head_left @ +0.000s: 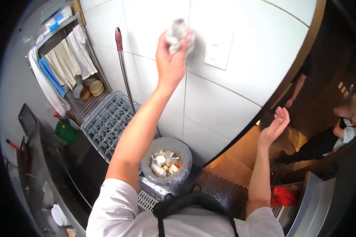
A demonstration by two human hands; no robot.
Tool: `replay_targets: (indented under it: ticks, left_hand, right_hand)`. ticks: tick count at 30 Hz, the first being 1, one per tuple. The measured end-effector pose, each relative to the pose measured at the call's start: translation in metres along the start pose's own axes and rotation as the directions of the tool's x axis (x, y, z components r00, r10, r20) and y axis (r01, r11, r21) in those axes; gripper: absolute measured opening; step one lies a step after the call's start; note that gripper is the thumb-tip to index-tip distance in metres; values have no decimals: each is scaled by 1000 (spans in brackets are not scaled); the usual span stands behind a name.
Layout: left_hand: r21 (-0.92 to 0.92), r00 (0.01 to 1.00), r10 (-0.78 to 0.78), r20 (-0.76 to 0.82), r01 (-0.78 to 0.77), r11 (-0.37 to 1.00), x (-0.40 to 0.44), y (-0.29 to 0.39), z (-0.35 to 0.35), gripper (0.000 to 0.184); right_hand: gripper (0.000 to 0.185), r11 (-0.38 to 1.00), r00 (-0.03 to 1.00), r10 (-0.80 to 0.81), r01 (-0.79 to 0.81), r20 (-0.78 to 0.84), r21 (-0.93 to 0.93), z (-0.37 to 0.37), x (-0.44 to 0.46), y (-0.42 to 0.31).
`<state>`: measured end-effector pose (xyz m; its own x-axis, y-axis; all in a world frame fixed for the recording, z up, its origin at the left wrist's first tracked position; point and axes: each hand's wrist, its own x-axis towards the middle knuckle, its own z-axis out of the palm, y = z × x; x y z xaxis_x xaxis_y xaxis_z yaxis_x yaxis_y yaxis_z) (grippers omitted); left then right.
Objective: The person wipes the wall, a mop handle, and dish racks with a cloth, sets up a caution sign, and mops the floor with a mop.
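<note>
My left hand (172, 55) grips a crumpled whitish cloth (179, 33) against the white tiled wall (221, 106). Just right of the cloth, a white switch plate (218, 50) is fixed to the tiles. My right hand (277, 125) is raised at the wall's right edge, in front of the doorway, its fingers slightly curled and nothing visible in it.
A bin (185, 173) with refuse stands below, beside a grey rack crate (108, 118) and a long handle (122, 63). Towels (63, 61) hang on a shelf at left. Two other people (324, 142) are beyond the doorway. A steel counter (47, 170) runs along the left.
</note>
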<state>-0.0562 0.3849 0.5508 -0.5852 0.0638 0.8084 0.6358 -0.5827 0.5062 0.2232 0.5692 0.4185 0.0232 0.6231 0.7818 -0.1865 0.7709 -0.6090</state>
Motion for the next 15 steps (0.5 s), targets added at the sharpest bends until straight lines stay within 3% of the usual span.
replay_targets:
  ticks: [1,4,7,10,13,15]
  left_hand:
    - [-14,998,53,31,-53,999,17,-5,15,29]
    - [415,933,329,148,-361,835,36,-35,40,21]
    - [377,966,246,78,-257,890,19,-50,40,17]
    - [413,990,136,43,-141,900,-27,-74,22,16]
    - [361,996,82,16,-82,929,-51,-82,22,16]
    - [346,991,131,11,-126,929,-33,-77,30,17]
  right_hand:
    - [49,1000,999,-31,31,15,-3,6,8,5]
    - [55,996,995,-82,83,51,-27,25,20,30]
    - [65,997,1000,-17,17,0,-74,38,10,50]
    - [73,998,1000,-13,12,19,56,39,6,45]
    - [73,997,999,-2,-2,49,71,37,7,46]
    - [73,999,998,2,-5,62,54,36,7,44]
